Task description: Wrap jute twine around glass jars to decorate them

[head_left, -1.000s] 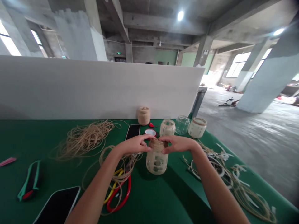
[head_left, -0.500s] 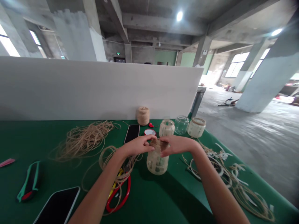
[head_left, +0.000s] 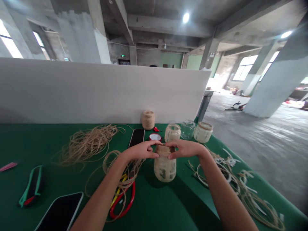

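Observation:
A glass jar (head_left: 165, 170) covered in pale strips stands in the middle of the green table, with brown twine (head_left: 164, 149) wound around its neck. My left hand (head_left: 144, 150) grips the neck from the left, thumb in front and fingers at the rim. From the other side my right hand (head_left: 183, 149) pinches the same neck between thumb and fingers. Behind it are another strip-covered jar (head_left: 172, 133), a plain glass jar (head_left: 188, 130) and a third jar (head_left: 203, 132) with twine at its rim.
Loose twine (head_left: 93, 142) lies at left, and red-handled scissors (head_left: 132, 199) sit under more twine. Two phones (head_left: 137, 138), a utility knife (head_left: 31, 186), a tape roll (head_left: 155, 137) and a twine spool (head_left: 148, 120) are around. Twine and white scraps (head_left: 243, 186) spread along the right edge.
The jar has shifted slightly to the right and looks turned or straightened a little between my hands. Both hands keep their hold at the neck.

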The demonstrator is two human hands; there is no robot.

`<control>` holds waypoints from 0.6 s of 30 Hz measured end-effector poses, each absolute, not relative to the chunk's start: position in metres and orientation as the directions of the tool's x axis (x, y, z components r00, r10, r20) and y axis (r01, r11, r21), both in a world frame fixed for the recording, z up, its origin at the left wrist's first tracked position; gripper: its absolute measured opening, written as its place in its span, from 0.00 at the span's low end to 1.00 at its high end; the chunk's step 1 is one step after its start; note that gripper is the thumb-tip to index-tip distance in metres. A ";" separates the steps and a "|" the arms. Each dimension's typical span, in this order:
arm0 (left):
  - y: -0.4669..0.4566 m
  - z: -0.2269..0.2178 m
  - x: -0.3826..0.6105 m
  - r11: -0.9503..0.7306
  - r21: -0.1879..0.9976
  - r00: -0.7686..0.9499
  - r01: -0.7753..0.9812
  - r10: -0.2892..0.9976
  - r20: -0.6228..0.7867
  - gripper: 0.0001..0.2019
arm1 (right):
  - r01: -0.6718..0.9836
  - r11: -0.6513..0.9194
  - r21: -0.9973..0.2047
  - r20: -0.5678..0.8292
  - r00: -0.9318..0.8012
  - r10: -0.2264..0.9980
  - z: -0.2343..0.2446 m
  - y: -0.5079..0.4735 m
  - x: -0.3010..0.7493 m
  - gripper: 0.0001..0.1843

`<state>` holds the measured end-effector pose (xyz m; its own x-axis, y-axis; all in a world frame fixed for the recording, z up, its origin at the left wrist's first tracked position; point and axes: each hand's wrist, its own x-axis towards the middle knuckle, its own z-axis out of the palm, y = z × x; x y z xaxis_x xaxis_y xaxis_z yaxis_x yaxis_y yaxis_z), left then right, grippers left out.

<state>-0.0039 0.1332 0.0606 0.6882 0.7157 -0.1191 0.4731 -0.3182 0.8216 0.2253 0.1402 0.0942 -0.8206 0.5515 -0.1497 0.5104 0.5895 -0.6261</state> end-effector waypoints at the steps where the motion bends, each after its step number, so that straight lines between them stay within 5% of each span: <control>1: 0.134 0.059 -0.004 -0.315 0.825 0.689 0.469 0.715 -0.119 0.26 | 0.508 0.588 -0.630 -0.152 -0.822 0.548 0.094 0.140 0.226 0.10; 10: 0.126 0.068 0.006 -0.387 0.735 0.659 0.557 0.745 -0.106 0.24 | 0.620 0.546 -0.564 -0.190 -0.740 0.645 0.103 0.128 0.218 0.21; 18: 0.123 0.071 0.013 -0.400 0.709 0.645 0.581 0.757 -0.101 0.21 | 0.641 0.569 -0.515 -0.161 -0.725 0.670 0.103 0.124 0.214 0.10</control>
